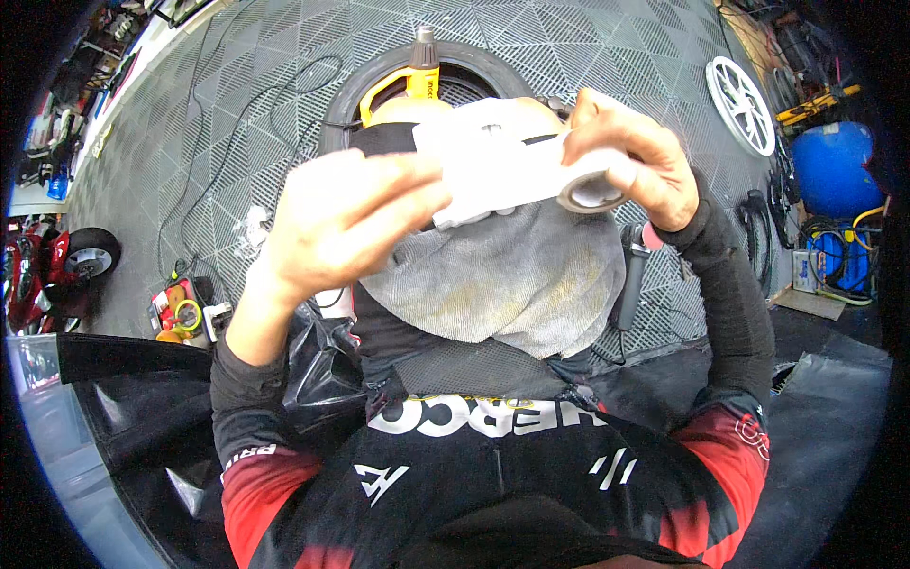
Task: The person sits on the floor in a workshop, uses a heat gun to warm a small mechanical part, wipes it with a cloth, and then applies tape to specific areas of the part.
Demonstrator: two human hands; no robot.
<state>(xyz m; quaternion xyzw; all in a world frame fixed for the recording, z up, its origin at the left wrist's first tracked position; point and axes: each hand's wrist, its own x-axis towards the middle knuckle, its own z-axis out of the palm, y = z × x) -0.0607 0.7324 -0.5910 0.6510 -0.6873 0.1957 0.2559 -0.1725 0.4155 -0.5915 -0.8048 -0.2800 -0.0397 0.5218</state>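
Note:
My right hand [649,161] is closed around a roll of white tape [611,194], its thumb and fingers gripping the roll. A wide strip of white tape [507,178] stretches from the roll toward my left hand [346,223]. The fingers of my left hand point right and press together at the strip's left end; its thumb is hidden. Behind the strip is a bright white, overexposed thing [474,123] whose shape I cannot make out. Below both hands, a grey ribbed cloth [502,275] lies draped over my lap.
Ahead, a yellow heat gun [424,81] rests by a black tire [355,100] on grey floor tiles. A grey-handled tool [630,284] lies right of the cloth. Farther right are a white wheel [741,106] and blue tank [839,166]; a black cable [237,114] crosses the floor left.

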